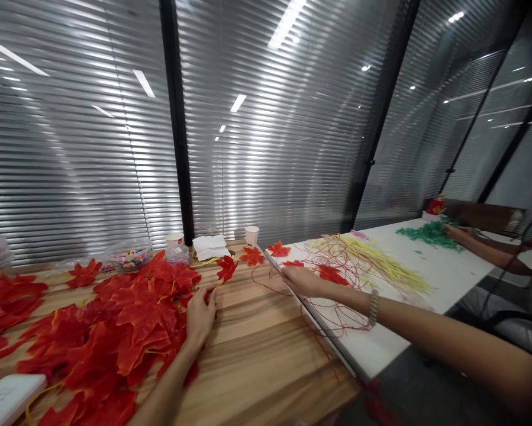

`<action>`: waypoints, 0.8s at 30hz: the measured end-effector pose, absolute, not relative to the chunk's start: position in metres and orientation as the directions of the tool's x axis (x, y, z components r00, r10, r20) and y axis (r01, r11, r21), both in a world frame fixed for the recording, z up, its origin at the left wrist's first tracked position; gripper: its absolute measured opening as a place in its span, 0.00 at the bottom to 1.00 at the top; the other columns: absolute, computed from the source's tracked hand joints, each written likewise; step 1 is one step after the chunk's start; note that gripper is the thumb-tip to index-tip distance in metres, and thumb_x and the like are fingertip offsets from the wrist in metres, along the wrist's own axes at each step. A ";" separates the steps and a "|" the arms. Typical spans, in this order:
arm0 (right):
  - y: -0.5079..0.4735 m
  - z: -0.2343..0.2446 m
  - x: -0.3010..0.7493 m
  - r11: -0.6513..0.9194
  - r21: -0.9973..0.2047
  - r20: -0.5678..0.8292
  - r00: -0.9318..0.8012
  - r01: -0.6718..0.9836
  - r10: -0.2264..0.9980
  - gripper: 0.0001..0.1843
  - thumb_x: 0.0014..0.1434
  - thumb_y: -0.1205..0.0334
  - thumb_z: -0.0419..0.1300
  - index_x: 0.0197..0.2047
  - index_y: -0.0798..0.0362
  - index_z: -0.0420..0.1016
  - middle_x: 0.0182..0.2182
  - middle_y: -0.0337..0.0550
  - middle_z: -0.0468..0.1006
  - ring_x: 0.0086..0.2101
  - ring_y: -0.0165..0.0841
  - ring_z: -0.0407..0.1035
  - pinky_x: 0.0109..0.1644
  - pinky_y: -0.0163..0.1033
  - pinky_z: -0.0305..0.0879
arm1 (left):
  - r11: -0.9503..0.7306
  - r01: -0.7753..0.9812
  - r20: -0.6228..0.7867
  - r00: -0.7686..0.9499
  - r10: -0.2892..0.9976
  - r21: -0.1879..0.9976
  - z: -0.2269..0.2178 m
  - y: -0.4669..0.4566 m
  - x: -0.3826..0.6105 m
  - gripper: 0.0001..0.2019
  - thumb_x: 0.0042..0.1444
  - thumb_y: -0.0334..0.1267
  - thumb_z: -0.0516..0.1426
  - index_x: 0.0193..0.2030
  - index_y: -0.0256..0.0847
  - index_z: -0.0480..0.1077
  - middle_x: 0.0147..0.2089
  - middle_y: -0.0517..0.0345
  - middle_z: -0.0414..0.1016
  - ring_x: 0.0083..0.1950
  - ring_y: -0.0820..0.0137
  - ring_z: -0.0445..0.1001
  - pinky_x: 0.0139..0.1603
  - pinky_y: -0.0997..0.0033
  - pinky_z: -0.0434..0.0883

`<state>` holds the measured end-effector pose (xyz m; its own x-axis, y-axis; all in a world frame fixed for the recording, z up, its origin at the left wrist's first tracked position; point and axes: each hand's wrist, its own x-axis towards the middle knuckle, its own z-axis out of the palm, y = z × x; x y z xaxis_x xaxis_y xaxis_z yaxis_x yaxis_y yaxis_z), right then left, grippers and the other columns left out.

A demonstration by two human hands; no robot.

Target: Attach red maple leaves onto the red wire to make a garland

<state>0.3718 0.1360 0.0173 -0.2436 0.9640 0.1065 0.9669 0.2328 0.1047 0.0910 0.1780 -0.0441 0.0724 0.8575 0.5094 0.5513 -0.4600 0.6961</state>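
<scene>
My left hand (200,316) is closed in a pinch beside the heap of red fabric maple leaves (145,313). From its fingertips a single red maple leaf (226,269) sticks up, pinched by its yellow stem. Over the seam between the two tables, my right hand (303,281) points down with its fingers drawn together. What it grips is hidden by the back of the hand. Thin red cord (337,257) lies in tangled loops around and beyond it, and one loop runs onto the wooden table. Red leaves (332,274) lie among the loops.
The wooden table (248,355) meets a white table (452,278) bearing yellow strands (381,263) and a green pile (429,234), where another person's hand (456,234) works. Paper cups (251,235), a bead tub (130,255) and a white box (12,399) stand about.
</scene>
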 end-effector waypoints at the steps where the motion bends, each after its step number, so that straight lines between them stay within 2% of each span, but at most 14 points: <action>1: 0.139 0.024 0.373 0.221 0.105 0.094 -0.230 0.970 0.968 0.13 0.61 0.63 0.44 0.39 0.58 0.68 0.35 0.50 0.73 0.35 0.36 0.69 0.35 0.36 0.61 | -0.435 0.530 0.476 0.065 0.877 0.728 -0.044 0.179 0.091 0.13 0.55 0.39 0.47 0.40 0.38 0.70 0.41 0.51 0.75 0.42 0.63 0.72 0.46 0.64 0.66; 5: 0.149 0.027 0.358 0.230 0.097 0.006 -0.232 0.968 0.973 0.15 0.59 0.56 0.48 0.41 0.56 0.69 0.39 0.49 0.73 0.38 0.36 0.68 0.37 0.35 0.61 | -0.397 0.438 0.414 0.061 0.908 0.807 -0.041 0.177 0.092 0.13 0.53 0.40 0.49 0.39 0.35 0.70 0.38 0.51 0.76 0.39 0.65 0.73 0.42 0.67 0.68; 8: 0.154 0.012 0.334 0.250 0.090 -0.047 -0.246 0.964 0.968 0.15 0.57 0.58 0.51 0.41 0.59 0.70 0.42 0.53 0.72 0.41 0.38 0.67 0.38 0.35 0.61 | -0.429 0.410 0.444 0.064 0.894 0.805 -0.034 0.172 0.092 0.13 0.53 0.40 0.50 0.39 0.36 0.71 0.38 0.52 0.76 0.38 0.66 0.74 0.40 0.69 0.68; 11: 0.159 0.005 0.319 0.256 0.083 -0.083 -0.249 0.963 0.965 0.11 0.55 0.65 0.52 0.37 0.61 0.72 0.40 0.55 0.73 0.41 0.38 0.67 0.37 0.35 0.61 | -0.530 0.470 0.532 0.143 0.835 0.706 -0.027 0.167 0.089 0.12 0.55 0.39 0.49 0.39 0.37 0.71 0.40 0.52 0.76 0.41 0.66 0.73 0.43 0.69 0.67; 13: 0.164 0.015 0.320 0.257 0.067 -0.111 -0.249 0.964 0.962 0.09 0.53 0.68 0.52 0.33 0.61 0.73 0.36 0.52 0.75 0.37 0.36 0.69 0.36 0.34 0.61 | -0.611 0.544 0.588 0.244 0.771 0.575 -0.025 0.164 0.087 0.12 0.57 0.37 0.47 0.41 0.39 0.70 0.43 0.53 0.75 0.44 0.66 0.71 0.46 0.69 0.65; 15: 0.169 0.040 0.330 0.244 0.043 -0.132 -0.236 0.969 0.963 0.07 0.52 0.69 0.53 0.31 0.59 0.73 0.32 0.48 0.76 0.33 0.33 0.69 0.34 0.32 0.61 | -0.638 0.648 0.590 0.342 0.731 0.416 -0.024 0.162 0.085 0.13 0.58 0.35 0.46 0.43 0.40 0.69 0.45 0.52 0.74 0.45 0.65 0.70 0.46 0.67 0.64; 18: 0.175 0.099 0.355 0.188 -0.006 -0.159 -0.186 0.982 0.969 0.08 0.52 0.71 0.52 0.28 0.60 0.73 0.26 0.46 0.76 0.27 0.28 0.69 0.30 0.30 0.60 | -0.584 0.777 0.493 0.422 0.761 0.236 -0.026 0.160 0.085 0.13 0.59 0.33 0.44 0.40 0.40 0.69 0.41 0.51 0.74 0.41 0.63 0.71 0.41 0.67 0.64; 21: 0.175 0.168 0.385 0.113 -0.049 -0.170 -0.120 0.992 0.978 0.09 0.54 0.72 0.52 0.30 0.63 0.72 0.25 0.47 0.76 0.23 0.26 0.68 0.28 0.30 0.61 | -0.559 0.809 0.387 0.463 0.797 0.183 -0.029 0.161 0.086 0.14 0.59 0.34 0.43 0.36 0.40 0.69 0.38 0.51 0.73 0.39 0.64 0.71 0.35 0.70 0.64; 24: 0.168 0.232 0.410 -0.001 -0.084 -0.159 -0.012 0.996 0.987 0.06 0.52 0.72 0.56 0.30 0.64 0.73 0.23 0.46 0.75 0.22 0.26 0.68 0.29 0.33 0.64 | -0.566 0.808 0.355 0.487 0.798 0.164 -0.032 0.161 0.088 0.14 0.59 0.33 0.43 0.32 0.39 0.68 0.39 0.50 0.71 0.40 0.64 0.70 0.35 0.70 0.64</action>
<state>0.4098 0.1683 0.2322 -0.0121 0.9872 -0.1589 0.9964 -0.0013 -0.0842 0.0880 0.1614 -0.0318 0.4866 0.7983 0.3549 0.8082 -0.5655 0.1641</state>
